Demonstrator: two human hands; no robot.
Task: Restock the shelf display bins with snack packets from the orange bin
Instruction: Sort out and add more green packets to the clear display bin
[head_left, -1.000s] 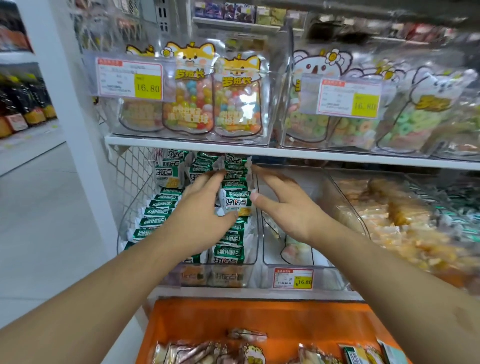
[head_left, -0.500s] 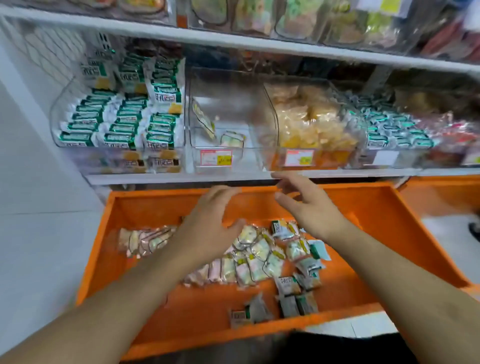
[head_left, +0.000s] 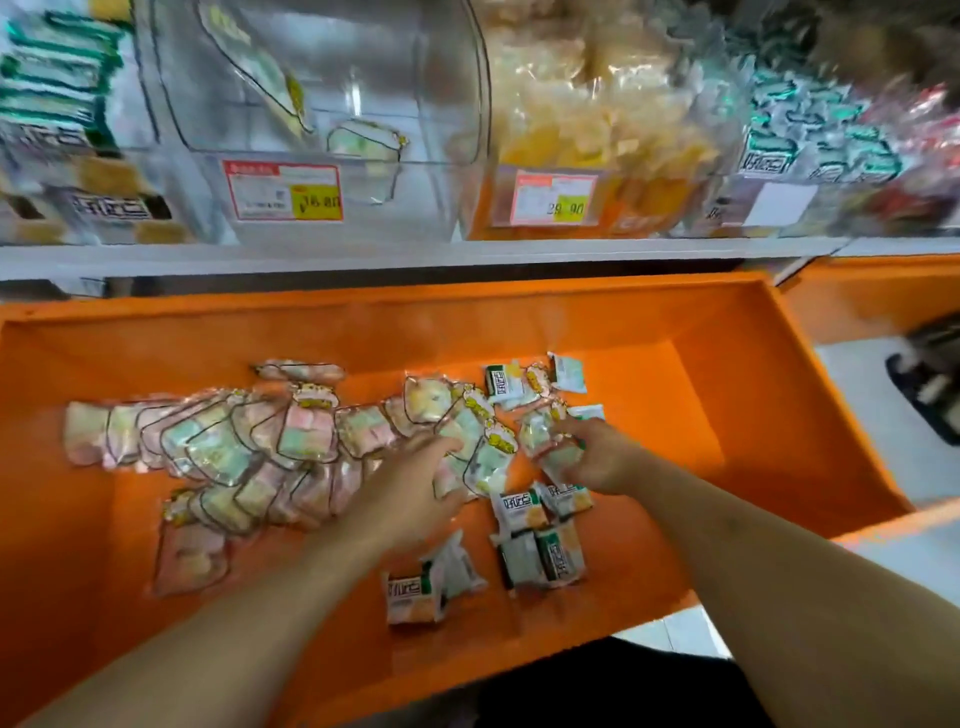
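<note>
Stage: gathering, by my reading; both hands are down in the wide orange plastic bin (head_left: 727, 374) and nothing is on its way up to the shelf yet.
Done: the clear plastic bin of green-and-white wrapped packets (head_left: 57, 104) at far left looks well stocked, and so does the clear bin of yellow crinkly packets (head_left: 597, 114).
Left: the clear curved-front display bin with the red-and-yellow price tag (head_left: 322, 93) holds only a couple of packets, so most of the work there is ahead.
Stock: a big spread of clear glossy pouches of pastel sweets with yellow cartoon tops (head_left: 306, 431) lies across the orange floor, overlapping like shingles, plus a handful of small square green-and-orange wrapped packets (head_left: 540, 556) nearer the front wall.
Left hand (head_left: 410, 488): palm down on the pile, fingers spread and fairly straight, touching the pouches; no closed grip visible.
Right hand (head_left: 587, 457): fingers curl round a clear pastel pouch at the right end of the spread, though motion blur makes the exact hold hard to read.
Textures: slippery film, soft lumpy contents, flat irregular outlines; the green-and-orange ones are puffier pillow packs.
Bin walls: smooth, rigid, steeply sloped.
Shelf (head_left: 415, 254): a pale flat edge directly above the orange bin.
</note>
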